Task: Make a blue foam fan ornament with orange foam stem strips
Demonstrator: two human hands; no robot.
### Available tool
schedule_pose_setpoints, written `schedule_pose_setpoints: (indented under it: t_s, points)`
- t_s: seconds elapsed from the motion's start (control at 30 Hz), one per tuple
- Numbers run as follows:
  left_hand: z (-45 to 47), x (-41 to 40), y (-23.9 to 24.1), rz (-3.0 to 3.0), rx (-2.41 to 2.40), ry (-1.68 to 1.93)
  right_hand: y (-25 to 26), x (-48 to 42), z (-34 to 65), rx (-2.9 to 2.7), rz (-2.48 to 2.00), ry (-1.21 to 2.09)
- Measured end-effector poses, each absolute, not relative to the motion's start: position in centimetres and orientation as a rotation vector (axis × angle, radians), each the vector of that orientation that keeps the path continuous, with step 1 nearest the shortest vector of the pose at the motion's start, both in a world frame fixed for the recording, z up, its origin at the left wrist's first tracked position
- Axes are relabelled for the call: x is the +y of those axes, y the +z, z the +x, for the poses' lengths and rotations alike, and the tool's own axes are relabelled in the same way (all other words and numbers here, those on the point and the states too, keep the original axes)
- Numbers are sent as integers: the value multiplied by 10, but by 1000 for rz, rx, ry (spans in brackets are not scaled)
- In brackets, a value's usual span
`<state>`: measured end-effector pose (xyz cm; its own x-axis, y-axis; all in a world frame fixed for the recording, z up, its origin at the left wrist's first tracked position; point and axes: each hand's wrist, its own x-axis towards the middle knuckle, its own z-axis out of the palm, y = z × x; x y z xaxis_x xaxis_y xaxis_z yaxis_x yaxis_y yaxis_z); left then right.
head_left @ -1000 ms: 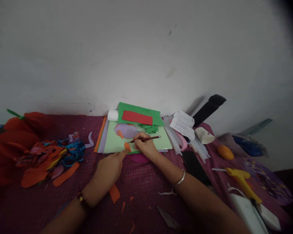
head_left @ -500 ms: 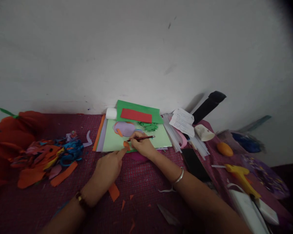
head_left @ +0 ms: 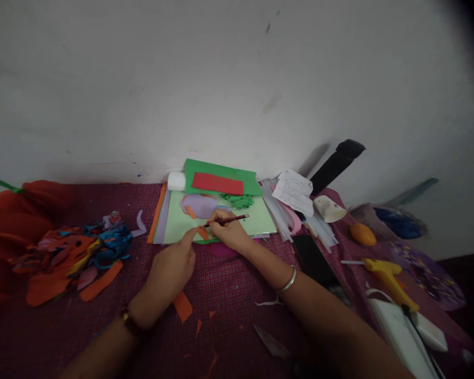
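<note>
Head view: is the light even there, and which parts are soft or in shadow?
Head view: uneven, the wall brighter around the middle, the upper right corner black. Head view: the black tube casts a shadow on the wall; the blade lies in dim light. Head view: the orange shapes at left look soft, while the pencil is readable.

My pencil (head_left: 239, 217) is dark red, my little piece (head_left: 203, 233) is orange, my wide sheet (head_left: 263, 223) is pale green, the long strip (head_left: 217, 183) is red, the glue gun (head_left: 391, 279) is yellow, and the worktop cloth (head_left: 221, 279) is purple-red with tiny checks.
</note>
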<state>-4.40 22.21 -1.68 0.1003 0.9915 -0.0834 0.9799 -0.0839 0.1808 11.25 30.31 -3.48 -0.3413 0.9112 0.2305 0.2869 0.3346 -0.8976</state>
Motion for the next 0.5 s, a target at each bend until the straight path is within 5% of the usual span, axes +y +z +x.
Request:
schedule_pose_setpoints:
  t_s: [0.27, 0.5]
  points:
    - [-52, 224, 25, 2329, 1962, -196, -30, 302, 112, -1851, -1060, 973]
    - [-62, 243, 16, 2353, 1881, -46, -30, 301, 112, -1853, -1058, 953]
